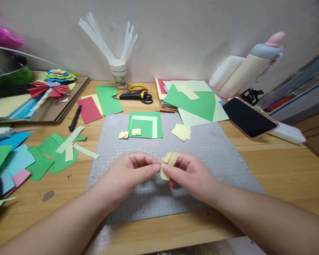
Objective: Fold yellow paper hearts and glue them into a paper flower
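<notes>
Both of my hands meet over the grey cutting mat point(218, 156) and pinch a small folded piece of pale yellow paper point(168, 161). My left hand point(133, 173) grips its left edge between thumb and forefinger. My right hand point(191, 175) holds its right side with closed fingers. Two small folded yellow hearts point(129, 133) lie further back on the mat beside a green square with a pale border point(145, 124). A small stack of pale yellow squares point(181, 131) rests to the right of it.
Scissors point(138, 94) and a cup of plastic sticks point(118, 74) stand at the back. Green and pale sheets point(196, 102) lie back right, beside a phone point(248, 117). Coloured paper scraps point(50, 152) cover the left side, with a black pen point(74, 118) and paper flowers point(55, 79).
</notes>
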Demonstrator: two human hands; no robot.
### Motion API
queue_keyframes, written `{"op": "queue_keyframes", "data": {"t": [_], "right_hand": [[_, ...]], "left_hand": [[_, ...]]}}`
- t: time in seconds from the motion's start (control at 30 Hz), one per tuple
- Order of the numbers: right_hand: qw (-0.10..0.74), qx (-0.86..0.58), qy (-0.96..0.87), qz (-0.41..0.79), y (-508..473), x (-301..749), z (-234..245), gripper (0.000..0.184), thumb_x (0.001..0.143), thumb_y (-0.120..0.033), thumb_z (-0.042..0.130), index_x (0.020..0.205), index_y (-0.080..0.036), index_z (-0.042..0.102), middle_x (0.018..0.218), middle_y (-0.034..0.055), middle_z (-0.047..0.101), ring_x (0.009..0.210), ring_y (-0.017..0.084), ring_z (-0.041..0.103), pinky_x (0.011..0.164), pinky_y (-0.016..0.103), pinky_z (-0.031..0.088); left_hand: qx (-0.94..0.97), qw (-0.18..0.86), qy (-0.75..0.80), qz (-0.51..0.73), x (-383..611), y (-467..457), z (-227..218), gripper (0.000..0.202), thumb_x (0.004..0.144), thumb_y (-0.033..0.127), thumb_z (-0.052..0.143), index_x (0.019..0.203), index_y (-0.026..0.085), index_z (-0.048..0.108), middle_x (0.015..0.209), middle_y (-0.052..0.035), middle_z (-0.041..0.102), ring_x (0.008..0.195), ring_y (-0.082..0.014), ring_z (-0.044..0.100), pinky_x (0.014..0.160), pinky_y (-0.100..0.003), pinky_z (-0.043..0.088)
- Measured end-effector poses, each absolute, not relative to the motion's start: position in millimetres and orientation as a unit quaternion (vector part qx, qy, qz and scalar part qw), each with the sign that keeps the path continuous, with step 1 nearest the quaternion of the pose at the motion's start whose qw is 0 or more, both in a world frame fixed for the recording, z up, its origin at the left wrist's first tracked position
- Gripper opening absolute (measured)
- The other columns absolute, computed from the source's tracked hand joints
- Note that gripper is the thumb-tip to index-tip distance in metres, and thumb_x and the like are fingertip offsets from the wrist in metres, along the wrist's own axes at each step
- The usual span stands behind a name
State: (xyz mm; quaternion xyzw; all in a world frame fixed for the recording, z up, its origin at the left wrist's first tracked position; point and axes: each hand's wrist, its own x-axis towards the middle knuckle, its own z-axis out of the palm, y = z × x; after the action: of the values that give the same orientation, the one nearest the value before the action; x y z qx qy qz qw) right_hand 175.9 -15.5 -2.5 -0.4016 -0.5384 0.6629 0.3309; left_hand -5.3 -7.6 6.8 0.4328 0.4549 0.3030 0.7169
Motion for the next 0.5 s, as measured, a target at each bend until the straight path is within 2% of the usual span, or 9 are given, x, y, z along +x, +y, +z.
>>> {"op": "queue_keyframes", "data": {"t": [0.27, 0.5], "right_hand": [[0.332, -0.387, -0.576, 0.639, -17.9, 174.8, -2.6, 0.022, 0.086, -0.025, 0.056, 0.066, -0.017, 0.049, 0.064, -0.0037, 0.046, 0.056, 0.007, 0.043, 0.050, 0.020, 0.036], [0.331, -0.374, -0.544, 0.674, -16.3, 175.2, -0.9, 0.017, 0.085, -0.029, 0.056, 0.072, -0.017, 0.055, 0.063, -0.0036, 0.050, 0.053, 0.007, 0.046, 0.050, 0.020, 0.039]], "left_hand": [[0.414, 0.729, 0.462, 0.290, -3.1, -8.1, 9.8, 0.016, 0.065, 0.027, 0.080, 0.069, 0.017, 0.068, 0.066, 0.0038, 0.065, 0.064, -0.0082, 0.054, 0.065, -0.020, 0.039], [0.438, 0.723, 0.445, 0.294, -4.6, -8.3, 8.9, 0.016, 0.072, 0.031, 0.074, 0.071, 0.017, 0.065, 0.066, 0.0039, 0.060, 0.064, -0.0090, 0.049, 0.064, -0.021, 0.037]]}}
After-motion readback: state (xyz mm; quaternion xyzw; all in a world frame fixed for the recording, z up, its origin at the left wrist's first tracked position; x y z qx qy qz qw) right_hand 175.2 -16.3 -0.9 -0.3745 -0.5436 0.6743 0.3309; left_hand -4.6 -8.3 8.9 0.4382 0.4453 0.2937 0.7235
